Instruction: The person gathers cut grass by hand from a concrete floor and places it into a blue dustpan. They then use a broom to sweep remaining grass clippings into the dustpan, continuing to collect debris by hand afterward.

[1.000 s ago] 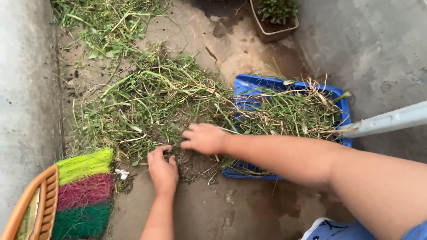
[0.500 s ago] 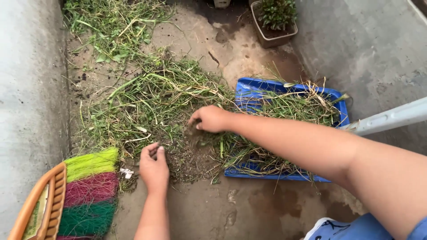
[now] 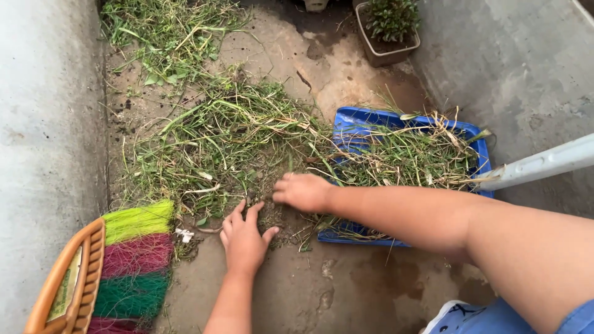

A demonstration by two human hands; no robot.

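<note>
left hand [image 3: 244, 238] lying flat, fingers spread, on grass pile [image 3: 229, 148] | right hand [image 3: 303, 192] curling loosely, touching grass beside blue dustpan [image 3: 365, 127], pinching nothing

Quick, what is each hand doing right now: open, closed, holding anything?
Left hand: open, fingers spread flat on the soil and grass clippings, gripping nothing.
Right hand: loosely curled over the clippings beside the blue dustpan; whether it grips any cannot be told.
</note>
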